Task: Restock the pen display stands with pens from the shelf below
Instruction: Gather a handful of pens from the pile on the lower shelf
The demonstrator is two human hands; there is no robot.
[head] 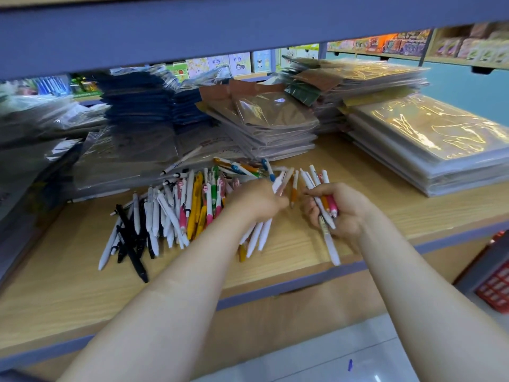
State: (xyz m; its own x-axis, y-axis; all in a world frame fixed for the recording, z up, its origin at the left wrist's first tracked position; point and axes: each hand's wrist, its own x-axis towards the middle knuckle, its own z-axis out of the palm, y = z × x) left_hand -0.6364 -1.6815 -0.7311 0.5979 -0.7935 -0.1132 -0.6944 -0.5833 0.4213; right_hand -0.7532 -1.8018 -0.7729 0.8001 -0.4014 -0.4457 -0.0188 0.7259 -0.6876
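A loose pile of pens (pixel 170 213), white, black, yellow, pink and green, lies on the wooden lower shelf (pixel 68 285). My left hand (pixel 259 199) grips a bunch of mostly white pens (pixel 260 235) just right of the pile, their ends sticking out above and below the fist. My right hand (pixel 337 208) holds another bunch (pixel 321 188) of white, orange and pink pens, a little apart from the left hand. No display stand is in view.
Stacks of plastic-wrapped notebooks (pixel 429 139) and brown packets (pixel 270 125) fill the back of the shelf. Dark blue packs (pixel 137 106) stand at the back left. The grey shelf board above (pixel 192 31) hangs low overhead. A red crate (pixel 495 288) sits at floor level on the right.
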